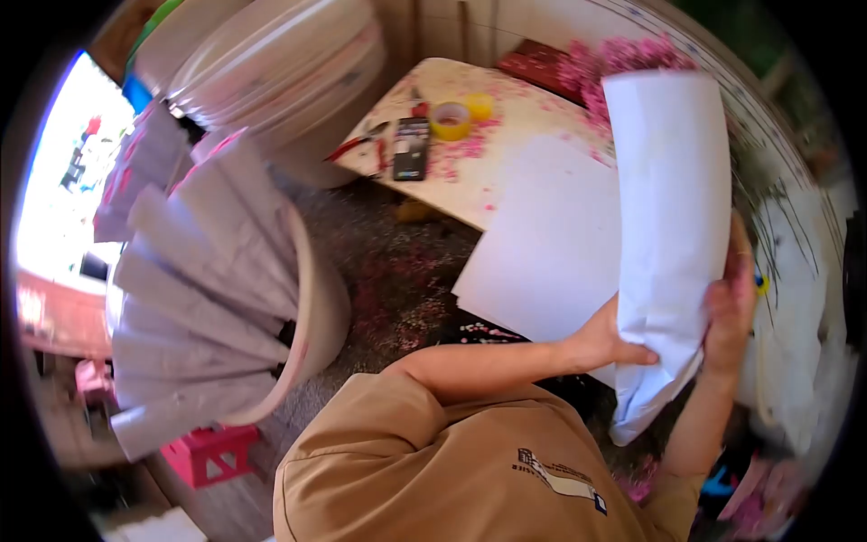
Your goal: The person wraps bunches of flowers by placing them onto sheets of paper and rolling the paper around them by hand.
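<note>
A long roll of white paper [673, 181] stands nearly upright at the right, its lower end narrowed and creased. My left hand [614, 341] is wrapped round its lower part, thumb across the front. Against the roll's right side is my right hand [730, 307], its fingers partly hidden behind the paper. What the roll has inside cannot be seen. Flat white sheets [551, 244] lie on the table [506, 117] to the left of the roll.
A phone [411, 149], yellow tape rolls [449, 120], red-handled cutters [359, 140] and pink flowers [623, 63] are on the table. Several paper-wrapped bundles [208, 262] fill a large tub [316, 316] at left. A pink stool [212, 454] stands below, stacked tubs [271, 72] behind.
</note>
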{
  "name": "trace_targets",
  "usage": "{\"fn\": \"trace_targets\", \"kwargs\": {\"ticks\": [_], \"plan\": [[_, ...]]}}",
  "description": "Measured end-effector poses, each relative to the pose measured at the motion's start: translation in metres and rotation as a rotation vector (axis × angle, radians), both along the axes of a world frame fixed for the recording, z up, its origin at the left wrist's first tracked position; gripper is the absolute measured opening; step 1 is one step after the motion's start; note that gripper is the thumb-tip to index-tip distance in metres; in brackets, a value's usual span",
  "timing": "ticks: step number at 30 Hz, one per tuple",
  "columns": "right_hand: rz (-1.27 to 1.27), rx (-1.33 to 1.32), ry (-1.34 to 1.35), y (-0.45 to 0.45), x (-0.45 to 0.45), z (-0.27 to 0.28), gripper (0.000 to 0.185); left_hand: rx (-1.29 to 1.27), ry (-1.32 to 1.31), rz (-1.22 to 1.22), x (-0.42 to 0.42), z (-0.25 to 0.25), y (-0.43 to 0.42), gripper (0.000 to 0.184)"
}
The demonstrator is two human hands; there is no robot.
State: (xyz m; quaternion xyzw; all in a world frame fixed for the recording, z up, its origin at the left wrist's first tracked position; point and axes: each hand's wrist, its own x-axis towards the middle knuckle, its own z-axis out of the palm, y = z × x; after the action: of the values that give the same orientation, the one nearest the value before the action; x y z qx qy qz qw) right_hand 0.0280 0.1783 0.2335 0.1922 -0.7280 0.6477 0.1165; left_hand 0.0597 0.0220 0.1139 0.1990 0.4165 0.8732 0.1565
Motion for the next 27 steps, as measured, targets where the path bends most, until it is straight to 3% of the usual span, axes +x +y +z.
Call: {"fn": "trace_targets", "kwargs": {"ticks": [2,3,4,7,9,10,11,13,14,15,17,20,22,23,26,27], "plan": [[0.121,0.041,0.095,-0.014,-0.021,0.03,0.092,-0.001,0.114,0.131,-0.031,0.032,-0.036,0.086],[0.115,0.088,0.161,-0.02,-0.03,0.039,0.082,-0.009,0.149,0.176,-0.045,0.053,-0.061,0.085],[0.148,0.08,0.169,-0.016,-0.039,0.042,0.082,-0.022,0.17,0.353,-0.056,0.075,-0.086,0.075],[0.099,0.222,0.095,-0.01,-0.055,0.038,0.064,0.004,0.272,0.523,-0.087,0.138,-0.191,0.035],[0.121,0.233,-0.016,0.003,-0.068,0.014,0.063,-0.007,0.145,0.706,-0.082,0.184,-0.268,0.026],[0.128,0.256,-0.133,0.015,-0.077,-0.002,0.061,-0.754,0.694,1.082,-0.097,0.173,-0.328,0.028],[0.13,0.246,-0.135,0.03,-0.09,-0.026,0.061,0.054,0.347,0.826,-0.08,0.226,-0.358,0.054],[0.082,0.446,-0.248,0.053,-0.112,-0.076,0.057,-0.159,0.429,1.112,-0.029,0.266,-0.41,0.055],[0.095,0.438,-0.254,0.054,-0.113,-0.088,0.057,-0.997,0.814,1.345,0.0,0.28,-0.485,0.05],[0.122,0.45,-0.306,0.052,-0.111,-0.098,0.056,-1.677,1.216,1.781,0.03,0.294,-0.559,0.046],[0.194,0.455,-0.385,0.052,-0.112,-0.124,0.053,-1.441,0.891,1.615,0.108,0.333,-0.597,0.055],[0.221,0.533,-0.445,0.049,-0.114,-0.143,0.052,-1.917,0.913,1.573,0.237,0.385,-0.64,0.052],[0.228,0.5,-0.448,0.046,-0.115,-0.154,0.052,-0.963,0.15,1.912,0.271,0.404,-0.605,0.059],[0.218,0.47,-0.452,0.045,-0.116,-0.159,0.052,-0.969,0.148,1.921,0.29,0.404,-0.603,0.059],[0.279,0.496,-0.444,0.05,-0.122,-0.175,0.053,-1.604,-0.126,2.205,0.345,0.385,-0.625,0.077],[0.273,0.491,-0.443,0.049,-0.119,-0.178,0.053,-1.728,-0.061,2.24,0.354,0.364,-0.637,0.081]]}}
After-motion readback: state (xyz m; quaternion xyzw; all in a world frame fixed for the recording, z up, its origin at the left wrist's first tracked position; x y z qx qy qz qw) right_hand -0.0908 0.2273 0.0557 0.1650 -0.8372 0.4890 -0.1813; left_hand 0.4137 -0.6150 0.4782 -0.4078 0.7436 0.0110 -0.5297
